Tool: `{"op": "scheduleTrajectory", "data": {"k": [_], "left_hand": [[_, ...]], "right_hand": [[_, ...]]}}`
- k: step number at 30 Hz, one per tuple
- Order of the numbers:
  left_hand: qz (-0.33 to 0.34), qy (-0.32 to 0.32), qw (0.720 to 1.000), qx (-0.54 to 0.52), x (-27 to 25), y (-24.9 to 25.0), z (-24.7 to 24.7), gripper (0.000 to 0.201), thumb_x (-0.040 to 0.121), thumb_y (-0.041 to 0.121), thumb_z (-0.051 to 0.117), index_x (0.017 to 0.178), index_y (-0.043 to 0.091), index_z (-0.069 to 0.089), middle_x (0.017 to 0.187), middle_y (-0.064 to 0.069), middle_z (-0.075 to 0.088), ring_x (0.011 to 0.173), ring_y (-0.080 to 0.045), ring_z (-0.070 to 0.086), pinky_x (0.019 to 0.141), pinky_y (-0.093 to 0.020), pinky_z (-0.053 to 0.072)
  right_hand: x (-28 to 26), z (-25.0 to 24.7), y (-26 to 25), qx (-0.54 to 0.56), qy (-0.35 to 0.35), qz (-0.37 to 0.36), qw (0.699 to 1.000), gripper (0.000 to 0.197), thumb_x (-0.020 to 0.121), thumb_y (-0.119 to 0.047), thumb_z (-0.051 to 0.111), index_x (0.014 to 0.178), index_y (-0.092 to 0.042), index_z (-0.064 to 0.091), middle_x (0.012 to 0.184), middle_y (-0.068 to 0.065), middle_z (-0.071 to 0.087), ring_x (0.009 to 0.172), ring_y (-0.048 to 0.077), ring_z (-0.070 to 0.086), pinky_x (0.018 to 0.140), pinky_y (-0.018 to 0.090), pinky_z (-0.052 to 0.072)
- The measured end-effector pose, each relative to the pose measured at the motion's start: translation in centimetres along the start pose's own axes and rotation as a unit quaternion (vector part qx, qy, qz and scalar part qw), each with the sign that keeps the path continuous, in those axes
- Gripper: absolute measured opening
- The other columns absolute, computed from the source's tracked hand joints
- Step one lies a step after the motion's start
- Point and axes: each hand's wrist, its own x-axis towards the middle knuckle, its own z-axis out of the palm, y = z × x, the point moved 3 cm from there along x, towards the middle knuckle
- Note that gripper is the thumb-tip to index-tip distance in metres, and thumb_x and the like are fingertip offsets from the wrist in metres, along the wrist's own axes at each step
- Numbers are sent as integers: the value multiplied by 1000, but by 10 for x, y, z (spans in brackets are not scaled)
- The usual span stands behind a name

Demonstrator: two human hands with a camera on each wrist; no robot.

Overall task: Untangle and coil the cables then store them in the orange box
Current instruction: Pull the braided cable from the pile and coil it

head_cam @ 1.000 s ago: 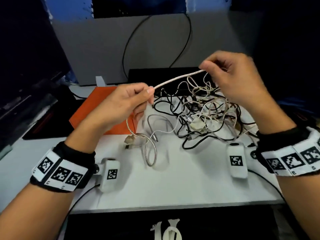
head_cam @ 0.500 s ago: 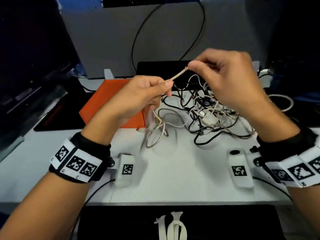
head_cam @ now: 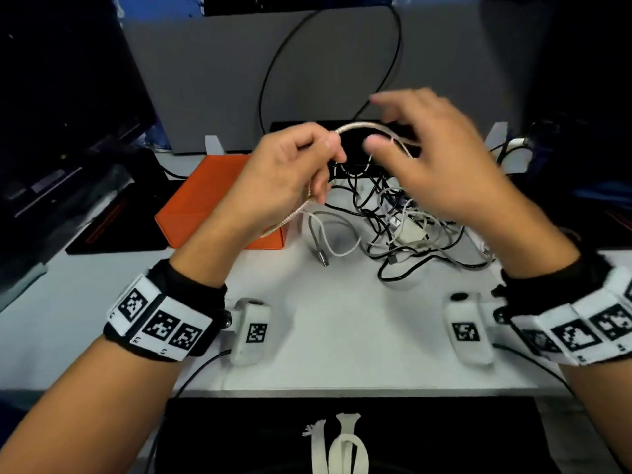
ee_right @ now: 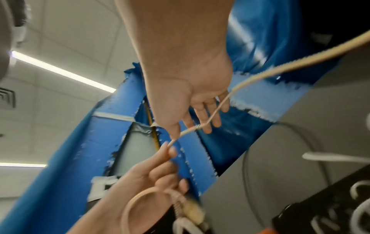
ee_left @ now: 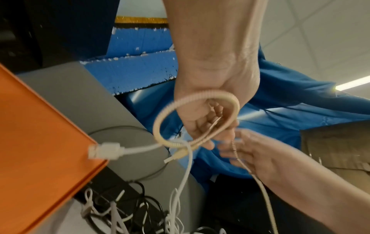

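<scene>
My left hand (head_cam: 333, 147) pinches a beige braided cable (head_cam: 362, 126) above the table, and a loop of it hangs under the palm (ee_left: 160, 120). The cable arcs right across the thumb and straight, spread fingers of my right hand (head_cam: 379, 128), which is blurred. In the right wrist view the cable (ee_right: 260, 74) lies against the fingers (ee_right: 207, 128) without a firm pinch. The orange box (head_cam: 212, 200) sits closed under my left hand. A tangle of black and white cables (head_cam: 403, 227) lies on the table below my right hand.
A white table (head_cam: 342, 354) holds everything. A black device (head_cam: 294, 128) and a grey panel (head_cam: 222, 80) stand behind the tangle. A dark monitor (head_cam: 68, 114) and black mat (head_cam: 113, 230) are at the left. A loose white cable end (head_cam: 323, 258) lies by the box.
The hands have come close together. The braided cable's loop has left the table and now hangs from my left hand. My right hand has gone from a pinch to spread fingers.
</scene>
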Motion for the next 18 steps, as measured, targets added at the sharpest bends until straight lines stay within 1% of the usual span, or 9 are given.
{"op": "scheduleTrajectory", "data": {"k": [2, 4, 6, 8, 9, 10, 13, 16, 18], "left_hand": [[27, 8, 1000, 5, 0, 2, 7, 22, 106, 18, 54, 93, 3, 65, 60, -17, 50, 54, -24, 48, 55, -31, 46], [48, 29, 998, 32, 1, 3, 7, 21, 103, 19, 60, 91, 4, 68, 72, -26, 57, 60, -24, 48, 53, -30, 43], [63, 53, 994, 74, 2, 0, 1, 26, 97, 26, 69, 87, 2, 68, 73, -15, 58, 64, -18, 48, 58, -32, 40], [44, 54, 988, 134, 5, -9, -7, 34, 93, 35, 73, 80, 5, 64, 66, -2, 53, 60, -8, 44, 57, -28, 36], [16, 43, 984, 171, 7, -14, -11, 36, 94, 38, 71, 76, 8, 61, 62, 3, 51, 57, -7, 43, 56, -27, 36], [-20, 27, 981, 191, 8, -21, -16, 39, 95, 41, 69, 74, 10, 59, 60, 5, 50, 55, -9, 45, 55, -28, 37], [-78, 6, 989, 125, 9, -30, -26, 39, 99, 42, 63, 71, 15, 59, 63, -1, 61, 56, -21, 53, 56, -33, 44], [-58, 46, 995, 66, 10, -25, -30, 37, 101, 39, 61, 74, 14, 67, 75, -10, 69, 66, -20, 62, 66, -32, 51], [-52, 27, 998, 14, 9, -23, -25, 33, 104, 36, 57, 85, 14, 73, 83, -9, 75, 78, -24, 68, 82, -37, 56]], "right_hand": [[-5, 13, -25, 61, -45, -38, 996, 50, 102, -46, 55, 147, -25, 51, 124, -2, 64, 108, 8, 59, 98, 25, 44], [-7, 15, -33, 122, -55, -21, 991, 37, 102, -39, 59, 137, -24, 61, 105, -7, 70, 92, 3, 61, 85, 21, 48], [-5, 5, -27, 156, -30, 15, 987, 22, 101, -38, 62, 115, -25, 74, 89, -17, 73, 83, 1, 65, 76, 24, 51], [-3, -13, -18, 142, 17, 33, 989, 19, 100, -38, 63, 99, -26, 77, 69, -24, 64, 64, -4, 57, 60, 17, 40], [-2, -24, -12, 132, 55, 41, 989, 19, 100, -38, 62, 97, -25, 76, 65, -23, 61, 60, -4, 51, 57, 15, 35], [0, -36, -6, 121, 100, 48, 986, 22, 100, -40, 60, 98, -25, 76, 68, -19, 61, 60, -4, 48, 57, 16, 35], [5, -60, 13, 88, 196, 73, 974, 31, 100, -44, 55, 102, -20, 74, 86, 3, 69, 74, 5, 53, 69, 36, 46], [5, -47, 30, -4, 112, 122, 986, 29, 102, -43, 52, 108, -21, 71, 94, 3, 71, 90, 22, 64, 81, 42, 52], [1, -28, 29, -48, 20, 138, 989, 25, 104, -40, 54, 118, -26, 67, 104, 1, 73, 107, 29, 65, 100, 46, 49]]}}
